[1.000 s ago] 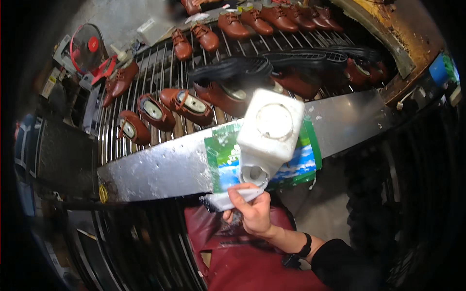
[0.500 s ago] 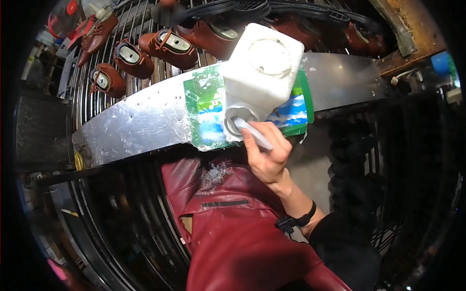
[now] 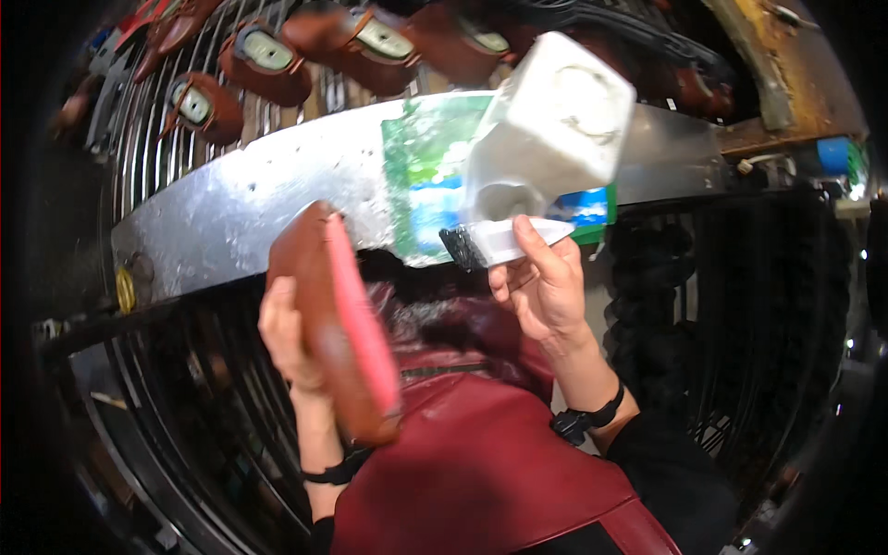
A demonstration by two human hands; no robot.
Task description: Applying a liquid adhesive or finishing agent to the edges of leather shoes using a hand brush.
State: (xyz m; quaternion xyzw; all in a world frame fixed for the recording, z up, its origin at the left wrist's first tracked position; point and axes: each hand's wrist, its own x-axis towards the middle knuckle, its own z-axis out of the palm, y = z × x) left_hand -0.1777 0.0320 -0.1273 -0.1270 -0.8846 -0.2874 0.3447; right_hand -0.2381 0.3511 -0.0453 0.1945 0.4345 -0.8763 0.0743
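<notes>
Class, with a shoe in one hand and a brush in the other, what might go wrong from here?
1. The left hand holds the brown shoe off the metal bench; a loose grip might drop it.
2. The brush in the right hand is close to the white container; a bump might shift the container.

Got 1 brown shoe (image 3: 335, 333) in my left hand (image 3: 285, 335), near upright, tilted, pink underside (image 3: 357, 310) facing right, blurred. 1 white-handled brush (image 3: 509, 242) in my right hand (image 3: 551, 291), near level, black bristles (image 3: 461, 248) pointing left toward the shoe.
</notes>
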